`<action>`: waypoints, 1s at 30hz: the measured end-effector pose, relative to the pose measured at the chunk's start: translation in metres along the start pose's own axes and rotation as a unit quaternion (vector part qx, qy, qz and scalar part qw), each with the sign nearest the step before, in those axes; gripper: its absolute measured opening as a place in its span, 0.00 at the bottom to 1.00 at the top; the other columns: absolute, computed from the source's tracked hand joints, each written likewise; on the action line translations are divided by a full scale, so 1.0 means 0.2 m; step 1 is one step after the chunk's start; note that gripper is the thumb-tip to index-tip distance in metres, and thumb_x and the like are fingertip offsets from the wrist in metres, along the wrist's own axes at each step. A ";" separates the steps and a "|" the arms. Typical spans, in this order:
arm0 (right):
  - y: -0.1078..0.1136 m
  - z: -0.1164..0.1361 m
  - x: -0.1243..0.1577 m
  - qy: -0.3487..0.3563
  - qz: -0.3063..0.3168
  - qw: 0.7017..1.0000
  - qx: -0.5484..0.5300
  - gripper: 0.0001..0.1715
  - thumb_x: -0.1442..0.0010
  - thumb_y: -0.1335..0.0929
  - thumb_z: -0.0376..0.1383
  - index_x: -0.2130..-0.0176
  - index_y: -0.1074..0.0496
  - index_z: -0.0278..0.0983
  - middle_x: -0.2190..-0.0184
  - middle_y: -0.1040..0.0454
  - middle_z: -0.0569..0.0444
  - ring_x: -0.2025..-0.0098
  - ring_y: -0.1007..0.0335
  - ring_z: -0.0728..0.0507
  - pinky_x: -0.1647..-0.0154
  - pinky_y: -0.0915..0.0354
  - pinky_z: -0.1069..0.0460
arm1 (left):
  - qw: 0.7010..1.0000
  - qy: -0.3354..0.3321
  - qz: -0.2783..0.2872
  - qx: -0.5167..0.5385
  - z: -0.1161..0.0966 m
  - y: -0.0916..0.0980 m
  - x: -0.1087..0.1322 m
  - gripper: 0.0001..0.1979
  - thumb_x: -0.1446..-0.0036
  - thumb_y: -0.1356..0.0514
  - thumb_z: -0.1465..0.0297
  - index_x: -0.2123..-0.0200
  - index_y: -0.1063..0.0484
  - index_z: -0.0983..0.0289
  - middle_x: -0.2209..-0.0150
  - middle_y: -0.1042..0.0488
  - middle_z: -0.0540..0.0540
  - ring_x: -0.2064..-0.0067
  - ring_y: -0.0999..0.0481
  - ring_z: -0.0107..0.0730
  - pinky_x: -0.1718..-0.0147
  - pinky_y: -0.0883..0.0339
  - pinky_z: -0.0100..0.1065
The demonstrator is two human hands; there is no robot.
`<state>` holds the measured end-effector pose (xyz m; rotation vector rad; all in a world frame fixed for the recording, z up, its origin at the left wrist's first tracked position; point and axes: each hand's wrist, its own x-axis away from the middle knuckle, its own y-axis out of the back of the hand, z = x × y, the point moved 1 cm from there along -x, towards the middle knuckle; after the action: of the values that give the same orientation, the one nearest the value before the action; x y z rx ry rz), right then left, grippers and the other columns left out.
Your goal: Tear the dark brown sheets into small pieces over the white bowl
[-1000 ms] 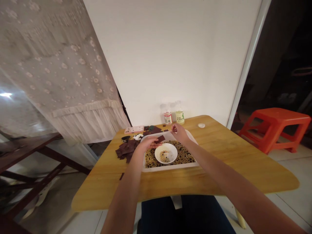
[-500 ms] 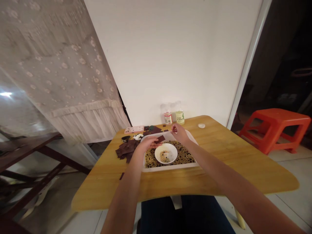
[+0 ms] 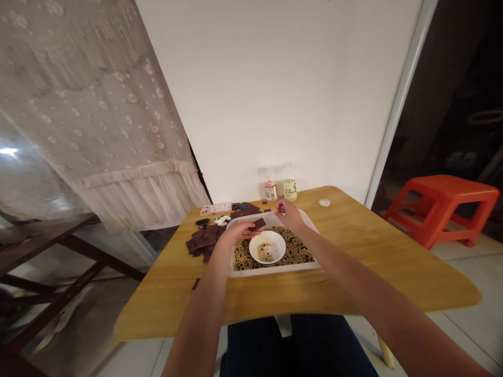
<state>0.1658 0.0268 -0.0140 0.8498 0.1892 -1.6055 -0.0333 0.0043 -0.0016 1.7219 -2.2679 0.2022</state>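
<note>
My left hand (image 3: 241, 230) holds a small dark brown rectangular piece (image 3: 258, 224) between thumb and fingers, just behind a white bowl (image 3: 254, 256). Pale and dark beads or beans lie in the bottom of that bowl. It stands in a white tray (image 3: 275, 270) spread with many tan and black beads or beans (image 3: 301, 251). Above the tray's back right part is my right hand (image 3: 288, 212), its fingertips pinched together; whatever they hold is too small to make out.
Left of the tray lies a heap of dark brown pieces (image 3: 204, 241). Behind it are a pink phone (image 3: 216, 209) and a white crumpled item (image 3: 222, 221). Two bottles, one red-labelled (image 3: 270, 190) and one green-labelled (image 3: 290, 189), stand by the wall. An orange stool (image 3: 444, 204) is at right.
</note>
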 end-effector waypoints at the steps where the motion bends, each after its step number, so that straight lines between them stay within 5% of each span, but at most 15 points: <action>1: 0.00 0.00 0.00 0.000 0.002 1.000 0.000 0.06 0.55 0.38 0.30 0.74 0.42 0.38 0.74 0.37 0.57 0.71 0.39 0.49 0.68 0.37 0.51 | 1.000 0.002 0.000 -0.001 0.00 0.00 0.00 0.11 0.53 0.39 0.71 0.64 0.30 0.69 0.66 0.23 0.62 0.64 0.23 0.39 0.62 0.30 0.34; 30: 0.00 -0.01 -0.01 0.019 -0.006 1.000 -0.011 0.06 0.56 0.38 0.30 0.75 0.43 0.38 0.75 0.38 0.57 0.72 0.40 0.49 0.69 0.37 0.52 | 1.000 0.003 -0.003 0.014 0.00 0.00 0.00 0.10 0.53 0.40 0.73 0.65 0.29 0.70 0.69 0.23 0.62 0.66 0.22 0.37 0.63 0.30 0.34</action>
<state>0.1663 0.0299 -0.0153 0.8647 0.2392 -1.5967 -0.0335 0.0050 -0.0019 1.7401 -2.2649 0.2399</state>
